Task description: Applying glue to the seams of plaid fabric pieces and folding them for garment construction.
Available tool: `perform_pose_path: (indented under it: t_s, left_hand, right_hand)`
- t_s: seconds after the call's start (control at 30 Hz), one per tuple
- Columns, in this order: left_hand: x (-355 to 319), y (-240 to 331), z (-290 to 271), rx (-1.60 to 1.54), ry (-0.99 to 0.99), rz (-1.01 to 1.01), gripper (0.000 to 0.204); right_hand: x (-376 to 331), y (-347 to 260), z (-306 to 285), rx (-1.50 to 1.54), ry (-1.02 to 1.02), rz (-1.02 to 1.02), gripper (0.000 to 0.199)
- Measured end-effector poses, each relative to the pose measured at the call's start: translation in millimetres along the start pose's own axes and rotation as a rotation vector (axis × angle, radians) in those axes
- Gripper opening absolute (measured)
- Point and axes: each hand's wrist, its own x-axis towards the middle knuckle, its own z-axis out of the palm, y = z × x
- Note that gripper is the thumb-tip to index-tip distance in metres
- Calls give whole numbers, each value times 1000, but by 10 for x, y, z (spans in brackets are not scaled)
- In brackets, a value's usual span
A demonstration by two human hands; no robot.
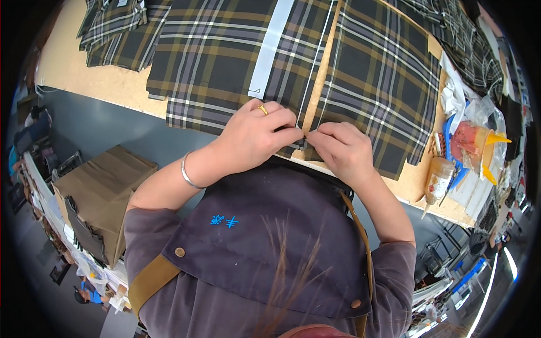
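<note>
While your left hand (253, 135) and right hand (341, 149) pinch the plaid fabric (225, 62) together, bottles (470, 141) stand right of it on the wooden table (84, 73).

- A tabletop (73, 73) of pale board carries everything.
- More cut plaid pieces (121, 31) lie stacked at its far left corner.
- A squeeze bottle with a yellow nozzle (476, 141) lies at the right edge, beside a small brown bottle (438, 177).
- A brown cardboard box (101, 191) stands below on the left.
</note>
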Motion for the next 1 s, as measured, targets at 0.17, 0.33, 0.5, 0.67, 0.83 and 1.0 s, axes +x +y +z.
perform_pose_path:
  t_s: [0.17, 0.33, 0.5, 0.67, 0.83, 1.0]
  left_hand:
    - [-40, 114, -66, 143, -49, 10, 33]
    - [-26, 110, -49, 11, -40, -110, 31]
    - [2, 165, -85, 77, -147, -124, 32]
    - [-71, 184, -120, 155, -116, -76, 36]
    - [-89, 188, -100, 181, -81, -88, 36]
    - [-87, 175, -79, 190, -36, -93, 34]
  right_hand:
    - [-37, -11, -29, -106, -69, -70, 27]
    - [-54, -59, -26, -98, -62, -44, 23]
    - [-63, -75, -29, -107, -65, -32, 18]
    - [-74, -69, -21, -50, -57, -9, 19]
    - [-70, -97, -30, -84, -86, 15, 21]
    - [-83, -105, -69, -128, -153, -9, 24]
